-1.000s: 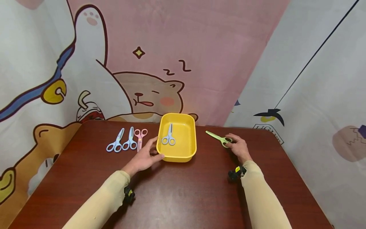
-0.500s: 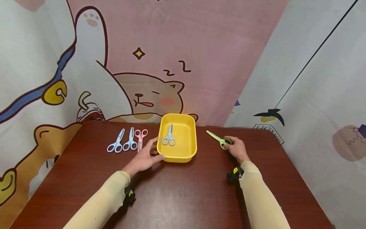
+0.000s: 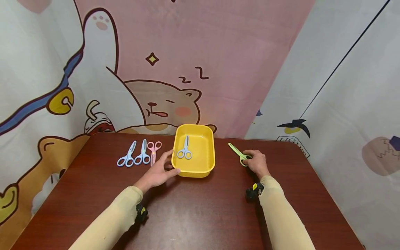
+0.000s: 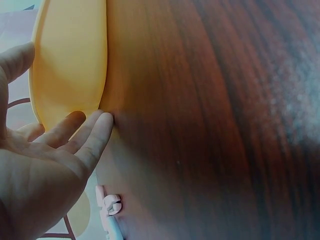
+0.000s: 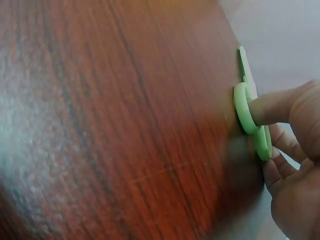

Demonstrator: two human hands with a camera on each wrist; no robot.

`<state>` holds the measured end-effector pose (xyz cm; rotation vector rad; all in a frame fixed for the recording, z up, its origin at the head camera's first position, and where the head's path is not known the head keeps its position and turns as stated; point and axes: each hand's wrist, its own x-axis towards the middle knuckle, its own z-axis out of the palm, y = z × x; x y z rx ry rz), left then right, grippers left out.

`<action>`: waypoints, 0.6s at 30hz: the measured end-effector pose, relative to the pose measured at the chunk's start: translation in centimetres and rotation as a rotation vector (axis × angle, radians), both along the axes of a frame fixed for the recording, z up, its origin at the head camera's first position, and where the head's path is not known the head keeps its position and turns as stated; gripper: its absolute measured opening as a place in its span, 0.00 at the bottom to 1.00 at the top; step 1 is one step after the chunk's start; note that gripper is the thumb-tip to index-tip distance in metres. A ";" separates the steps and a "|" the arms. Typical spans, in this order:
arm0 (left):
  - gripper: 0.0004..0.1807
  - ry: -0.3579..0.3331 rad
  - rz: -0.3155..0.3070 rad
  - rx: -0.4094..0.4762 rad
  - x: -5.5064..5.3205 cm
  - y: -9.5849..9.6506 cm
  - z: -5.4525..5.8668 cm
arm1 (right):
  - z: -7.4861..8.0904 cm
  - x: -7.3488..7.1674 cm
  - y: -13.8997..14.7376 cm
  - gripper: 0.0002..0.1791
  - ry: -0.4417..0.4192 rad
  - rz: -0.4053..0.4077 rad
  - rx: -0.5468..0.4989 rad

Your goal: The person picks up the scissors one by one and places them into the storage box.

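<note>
A yellow plastic tray (image 3: 200,151) stands at the back middle of the table with light-blue scissors (image 3: 186,147) lying inside. My left hand (image 3: 157,172) is at its near left corner, thumb at the rim and extended fingers against the side wall, as the left wrist view shows with the tray wall (image 4: 70,55). To the right of the tray, my right hand (image 3: 258,162) pinches green scissors (image 3: 236,150) by the handle. In the right wrist view the thumb lies in one green handle loop (image 5: 242,107), with other fingers behind; the scissors' tip points away to the left.
Left of the tray lie two pairs of blue scissors (image 3: 127,156) (image 3: 142,154) and pink scissors (image 3: 153,149), side by side. The brown table (image 3: 200,211) ends at a cartoon-printed cloth backdrop (image 3: 234,69) behind and at the sides.
My right hand has shifted slightly left, and the green scissors have turned a little, their tip moving right and their handle coming nearer me. My left hand and the tray stay in place.
</note>
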<state>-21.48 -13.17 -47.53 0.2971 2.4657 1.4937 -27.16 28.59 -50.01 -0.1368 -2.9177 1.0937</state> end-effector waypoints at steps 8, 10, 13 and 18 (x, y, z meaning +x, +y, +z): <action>0.49 0.005 -0.003 0.005 -0.1 0.0 -0.2 | 0.1 0.1 -0.2 0.21 -0.035 0.001 -0.017; 0.49 0.010 -0.005 0.005 -0.1 -0.1 -0.2 | 0.2 0.0 -0.3 0.22 -0.040 0.001 -0.017; 0.49 0.011 -0.003 0.003 -0.1 -0.1 -0.2 | 0.3 -0.1 -0.4 0.22 -0.054 0.001 -0.015; 0.49 0.009 -0.002 -0.002 -0.1 -0.1 -0.2 | 0.5 -0.2 -0.8 0.24 -0.065 0.010 -0.003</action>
